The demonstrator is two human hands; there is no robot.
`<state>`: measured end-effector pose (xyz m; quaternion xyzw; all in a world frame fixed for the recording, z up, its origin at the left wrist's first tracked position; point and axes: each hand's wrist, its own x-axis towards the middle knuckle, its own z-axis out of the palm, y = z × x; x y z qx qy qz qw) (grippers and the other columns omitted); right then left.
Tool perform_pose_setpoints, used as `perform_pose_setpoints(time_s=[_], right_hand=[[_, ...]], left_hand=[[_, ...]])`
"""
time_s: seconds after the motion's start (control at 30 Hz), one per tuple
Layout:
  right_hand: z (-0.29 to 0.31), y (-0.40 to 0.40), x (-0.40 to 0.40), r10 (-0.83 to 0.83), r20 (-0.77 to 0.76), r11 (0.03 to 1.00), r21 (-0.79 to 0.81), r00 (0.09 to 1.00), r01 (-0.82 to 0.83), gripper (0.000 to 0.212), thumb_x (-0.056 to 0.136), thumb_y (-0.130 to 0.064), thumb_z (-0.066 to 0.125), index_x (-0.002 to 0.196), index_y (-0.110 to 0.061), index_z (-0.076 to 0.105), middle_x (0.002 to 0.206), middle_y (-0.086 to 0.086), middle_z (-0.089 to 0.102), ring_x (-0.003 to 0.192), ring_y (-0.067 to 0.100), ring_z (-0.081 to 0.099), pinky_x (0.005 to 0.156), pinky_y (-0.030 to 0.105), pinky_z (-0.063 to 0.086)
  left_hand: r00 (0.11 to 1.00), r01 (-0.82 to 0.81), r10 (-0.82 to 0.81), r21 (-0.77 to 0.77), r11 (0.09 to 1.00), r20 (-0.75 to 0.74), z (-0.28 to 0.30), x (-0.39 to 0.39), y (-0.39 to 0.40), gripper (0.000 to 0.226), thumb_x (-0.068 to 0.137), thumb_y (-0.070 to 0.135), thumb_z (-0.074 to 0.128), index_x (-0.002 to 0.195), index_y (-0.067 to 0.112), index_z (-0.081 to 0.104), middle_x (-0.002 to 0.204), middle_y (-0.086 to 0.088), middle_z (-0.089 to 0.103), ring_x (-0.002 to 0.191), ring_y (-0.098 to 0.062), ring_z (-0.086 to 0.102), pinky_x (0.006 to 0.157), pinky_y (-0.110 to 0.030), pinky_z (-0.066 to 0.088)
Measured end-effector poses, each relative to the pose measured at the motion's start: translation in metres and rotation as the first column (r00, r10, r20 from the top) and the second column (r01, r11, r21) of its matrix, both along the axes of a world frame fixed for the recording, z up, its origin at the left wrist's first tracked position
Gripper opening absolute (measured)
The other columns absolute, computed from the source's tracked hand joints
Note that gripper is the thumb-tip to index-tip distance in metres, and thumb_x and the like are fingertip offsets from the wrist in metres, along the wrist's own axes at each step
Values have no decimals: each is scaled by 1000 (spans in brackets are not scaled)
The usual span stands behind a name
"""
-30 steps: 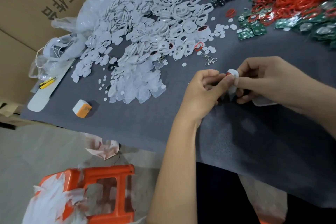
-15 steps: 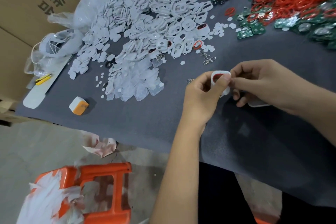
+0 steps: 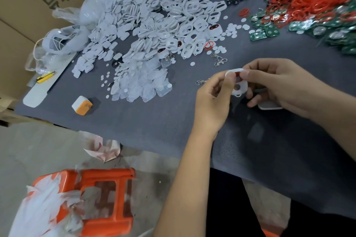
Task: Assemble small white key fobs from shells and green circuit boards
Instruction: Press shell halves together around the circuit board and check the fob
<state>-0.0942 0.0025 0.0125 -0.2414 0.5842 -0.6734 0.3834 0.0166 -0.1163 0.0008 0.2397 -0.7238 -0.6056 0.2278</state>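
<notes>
Both your left hand (image 3: 212,100) and right hand (image 3: 279,84) pinch the small white plastic fob shell (image 3: 238,82), seating its red ring; next, probably add a green board

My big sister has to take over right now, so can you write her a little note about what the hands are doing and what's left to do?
Left hand: pinches the white shell from its left side.
Right hand: pinches the same shell at its top, where a red ring shows in the opening.
Both hold it above the grey mat.
Spare shells are piled at the back, green circuit boards back right.
Done: ring is in the shell. Left: whether a board is inside cannot be seen, so check, then close the fob.
</notes>
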Motion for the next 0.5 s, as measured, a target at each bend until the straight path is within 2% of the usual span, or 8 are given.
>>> perform_pose_setpoints(time_s=[0.1, 0.17, 0.27, 0.33, 0.4, 0.5], right_hand=[[1, 1, 3, -9, -6, 1000, -3, 1000, 9, 13, 94, -24, 70, 91, -11, 66, 70, 1, 67, 57, 11, 61, 49, 22, 55], [1, 2, 4, -8, -18, 1000, 5, 1000, 8, 11, 97, -21, 68, 91, -12, 65, 66, -2, 66, 53, 9, 60, 47, 21, 54], [0, 1, 4, -28, -30, 999, 20, 999, 28, 12, 98, -20, 67, 91, -12, 65, 62, 1, 60, 51, 9, 57, 50, 23, 57], [-1, 0, 3, -59, -42, 997, 44, 997, 61, 13, 99, -19, 67, 92, -9, 65, 60, 2, 56, 50, 9, 56, 53, 24, 59], [-2, -1, 3, -79, -44, 995, 54, 996, 81, 14, 99, -19, 66, 94, -6, 66, 60, 3, 55, 50, 8, 57, 54, 25, 60], [-1, -2, 4, -88, -50, 994, 56, 995, 91, 15, 99, -19, 67, 95, -4, 66, 62, 5, 55, 50, 8, 56, 56, 27, 62]], left_hand=[[999, 16, -16, -6, 1000, -30, -2, 2, 0, 22, 107, 26, 56, 110, 19, 77, 98, 6, 76, 88, -6, 68, 90, -39, 56], [999, 24, -25, -13, 1000, -44, -2, 3, 0, 23, 107, 25, 56, 111, 18, 77, 99, 4, 77, 88, -6, 68, 89, -34, 55], [998, 44, -46, -34, 998, -41, -3, 4, 0, 22, 108, 25, 56, 112, 20, 76, 95, 11, 75, 87, -1, 67, 83, -21, 53], [996, 89, -90, -42, 995, -13, -3, 6, -3, 20, 107, 24, 58, 117, 18, 74, 95, 13, 73, 89, -1, 66, 84, -21, 52], [990, 143, -143, -34, 989, -1, -4, 9, -5, 22, 105, 19, 61, 123, 14, 71, 102, 7, 73, 95, -4, 65, 87, -24, 51], [990, 138, -138, -24, 990, -8, -3, 9, -5, 23, 103, 15, 61, 124, 14, 71, 102, 1, 74, 95, -6, 64, 87, -26, 51]])
